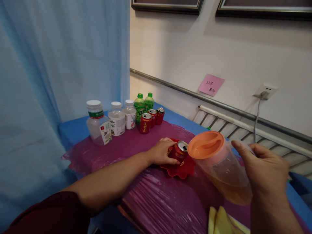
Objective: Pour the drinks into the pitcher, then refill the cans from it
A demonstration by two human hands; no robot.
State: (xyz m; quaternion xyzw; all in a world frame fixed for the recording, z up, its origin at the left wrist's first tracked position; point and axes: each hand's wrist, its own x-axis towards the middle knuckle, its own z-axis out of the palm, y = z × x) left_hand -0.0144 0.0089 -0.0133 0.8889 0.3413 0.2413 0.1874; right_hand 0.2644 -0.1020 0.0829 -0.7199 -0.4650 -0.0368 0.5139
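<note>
My left hand [162, 152] is closed around a red drink can [177, 153], whose opened top faces up and to the right. Under the can lies a red scalloped mat [179, 172]. My right hand [264, 165] grips the handle of a clear plastic pitcher [225, 177] with an orange lid [207, 144]. The pitcher leans left, and its lid is close beside the can's top. Amber liquid stands slanted in its lower part. No stream of liquid shows between pitcher and can.
Purple plastic sheeting [161, 201] covers the table. Behind the can stand several red cans [145, 123], green bottles [139, 107] and white-capped clear bottles [117, 120]. A yellow cloth [220, 221] lies at the front. A radiator [219, 122] and blue curtain [60, 58] border the table.
</note>
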